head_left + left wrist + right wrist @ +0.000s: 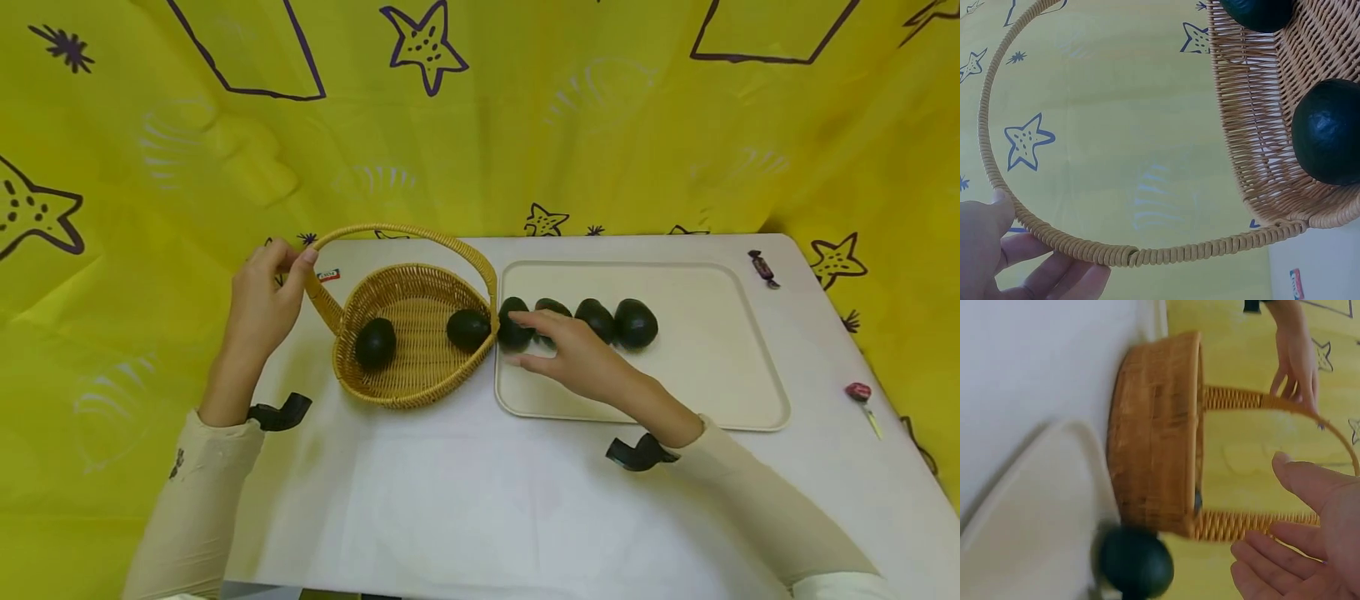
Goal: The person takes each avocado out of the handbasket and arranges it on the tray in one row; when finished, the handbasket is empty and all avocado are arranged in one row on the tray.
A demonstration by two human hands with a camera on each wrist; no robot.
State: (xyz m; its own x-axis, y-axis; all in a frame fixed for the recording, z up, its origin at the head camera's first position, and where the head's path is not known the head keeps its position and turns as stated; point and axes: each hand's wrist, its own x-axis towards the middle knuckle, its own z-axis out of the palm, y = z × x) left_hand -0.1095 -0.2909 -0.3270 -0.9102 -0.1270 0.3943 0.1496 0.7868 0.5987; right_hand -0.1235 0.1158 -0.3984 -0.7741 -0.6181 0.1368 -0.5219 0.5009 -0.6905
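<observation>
My left hand (264, 290) grips the handle (1185, 252) of a woven wicker basket (408, 398) on its left side, thumb on one face and fingers under the other. Two dark green avocados lie inside the basket: one avocado (376, 343) at the left, another avocado (468, 330) by the right wall. My right hand (581, 354), fingers parted and holding nothing, hovers over the left end of a cream tray (705, 358). Below its fingertips is the leftmost avocado (513, 335) of a row of several on the tray; the right wrist view shows an avocado (1136, 561) beside the basket.
The tray stands right against the basket's right side on a white table (450, 500). A wrapped candy (763, 269) and a lollipop (859, 393) lie at the far right. A small red and blue wrapper (327, 275) lies behind the basket's left side. A yellow patterned cloth (480, 125) hangs behind.
</observation>
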